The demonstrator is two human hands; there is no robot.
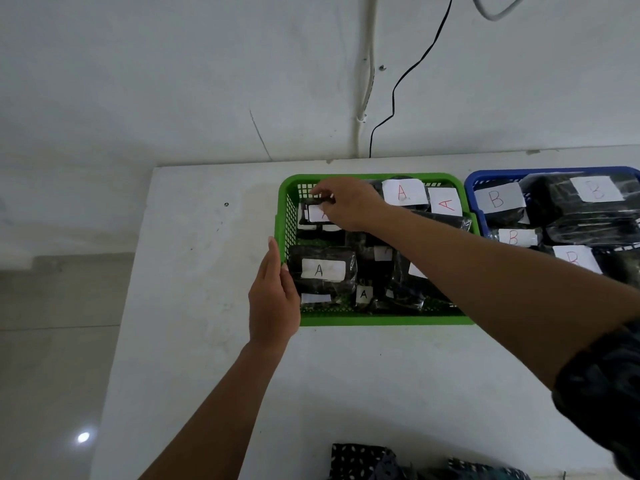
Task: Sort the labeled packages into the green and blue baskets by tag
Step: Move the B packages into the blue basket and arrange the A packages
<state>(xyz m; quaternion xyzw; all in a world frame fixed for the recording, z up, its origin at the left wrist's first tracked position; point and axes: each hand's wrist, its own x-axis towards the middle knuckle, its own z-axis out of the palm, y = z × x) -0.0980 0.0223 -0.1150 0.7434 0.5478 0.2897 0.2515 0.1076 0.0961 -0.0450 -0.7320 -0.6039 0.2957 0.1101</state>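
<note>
Plain room: white table (214,271), bare wall (173,81)

**Letter tags on the packages**

In the green basket (381,320), white tags on black packages read "A": two in red (401,192) (446,204), two in black (319,270) (363,294). In the blue basket (471,188), tags read "B": grey (497,199) (595,189), red (514,237) (573,258).

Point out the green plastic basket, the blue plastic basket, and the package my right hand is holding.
Green plastic basket (381,320): head view, on its near rim.
Blue plastic basket (471,188): head view, on its left rim corner.
Black wrapped package with white tag (313,214): head view, on the tag's left part, beside the right hand (349,202).
</note>
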